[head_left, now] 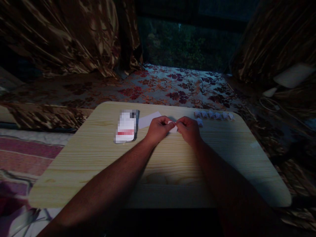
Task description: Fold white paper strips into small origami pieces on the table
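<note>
Both hands meet over the back half of a pale wooden table [172,161]. My left hand [159,128] is closed, pinching the left side of a small white piece of paper [173,127]. On its other side, my right hand [189,128] pinches the same paper between thumb and finger. The fingers cover part of the paper, so its folds are hard to make out. A flat pale paper sheet [148,120] lies just left of my left hand. Beyond my right hand, several small folded paper pieces [214,114] stand in a row, with another [199,122] nearer to the hand.
A phone-like object [125,126], partly blurred out, lies at the table's left. Behind the table is a ledge with flowered cloth [177,85]. Curtains [98,36] hang at both sides. A white lamp [293,76] stands at the right. Striped bedding [29,151] is at the left.
</note>
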Motion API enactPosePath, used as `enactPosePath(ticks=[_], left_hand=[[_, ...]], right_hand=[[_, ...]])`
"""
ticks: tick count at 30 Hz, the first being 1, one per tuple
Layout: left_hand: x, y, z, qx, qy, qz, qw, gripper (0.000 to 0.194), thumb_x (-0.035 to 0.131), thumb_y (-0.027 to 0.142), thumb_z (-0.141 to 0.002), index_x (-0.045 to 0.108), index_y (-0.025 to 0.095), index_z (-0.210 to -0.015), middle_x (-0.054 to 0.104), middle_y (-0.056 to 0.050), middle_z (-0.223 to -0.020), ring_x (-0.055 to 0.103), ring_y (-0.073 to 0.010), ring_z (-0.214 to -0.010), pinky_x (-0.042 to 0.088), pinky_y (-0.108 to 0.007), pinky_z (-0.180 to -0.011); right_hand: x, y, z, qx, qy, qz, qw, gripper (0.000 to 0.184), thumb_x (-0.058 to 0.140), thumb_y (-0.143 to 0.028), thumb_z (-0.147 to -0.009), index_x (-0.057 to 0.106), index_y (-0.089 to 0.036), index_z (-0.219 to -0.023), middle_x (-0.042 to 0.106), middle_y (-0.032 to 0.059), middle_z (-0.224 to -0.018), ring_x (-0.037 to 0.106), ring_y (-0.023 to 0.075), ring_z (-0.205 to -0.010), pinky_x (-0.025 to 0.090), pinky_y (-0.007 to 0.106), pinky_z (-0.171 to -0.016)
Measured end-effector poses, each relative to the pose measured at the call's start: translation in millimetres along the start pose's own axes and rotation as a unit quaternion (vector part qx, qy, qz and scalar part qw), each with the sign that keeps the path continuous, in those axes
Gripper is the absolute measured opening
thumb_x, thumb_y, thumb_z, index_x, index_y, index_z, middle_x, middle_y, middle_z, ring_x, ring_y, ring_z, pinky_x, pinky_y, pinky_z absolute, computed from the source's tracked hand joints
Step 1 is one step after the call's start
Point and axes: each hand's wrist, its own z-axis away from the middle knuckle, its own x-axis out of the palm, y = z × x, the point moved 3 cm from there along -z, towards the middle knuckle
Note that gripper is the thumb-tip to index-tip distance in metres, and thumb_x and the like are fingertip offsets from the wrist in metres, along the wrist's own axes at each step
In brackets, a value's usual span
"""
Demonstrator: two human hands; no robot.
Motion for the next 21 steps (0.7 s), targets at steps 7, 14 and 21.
enactPosePath(ticks=[7,14,21], left_hand=[[-1.0,-3.0,-0.9,-0.003,0.015,0.001,1.0,0.025,0.077,0.038,-0.069,0.066,0.015,-0.069,0.061,0.001,-0.061,0.046,-0.009,-0.052,0.033,-0.023,-0.05],[-2.0,-5.3,-1.6,0.005,0.004,-0.008,1.0,0.025,0.075,0.038,-0.073,0.063,0.015,-0.069,0.058,0.002,-0.06,0.043,-0.0082,-0.051,0.031,-0.023,-0.05],[-1.5,-4.9,-1.7,0.011,0.003,-0.009,1.0,0.026,0.076,0.039,-0.071,0.064,0.015,-0.069,0.06,0.001,-0.061,0.047,-0.0094,-0.053,0.035,-0.024,-0.052]], right_hand=[[-0.2,1.7,-0.2,0.003,0.003,-0.001,1.0,0.011,0.06,-0.027,-0.073,0.063,-0.02,-0.065,0.056,-0.0048,-0.05,0.049,0.0107,-0.047,0.037,0.023,-0.047],[0.3,-0.1,-0.4,0.007,-0.015,-0.028,0.999,0.012,0.062,-0.028,-0.075,0.064,-0.019,-0.067,0.057,-0.0039,-0.05,0.05,0.0108,-0.046,0.04,0.023,-0.048],[0.3,4.0,-0.7,0.002,-0.022,-0.022,1.0,0.012,0.063,-0.029,-0.076,0.067,-0.019,-0.071,0.059,-0.0034,-0.052,0.052,0.0108,-0.048,0.04,0.023,-0.049]])
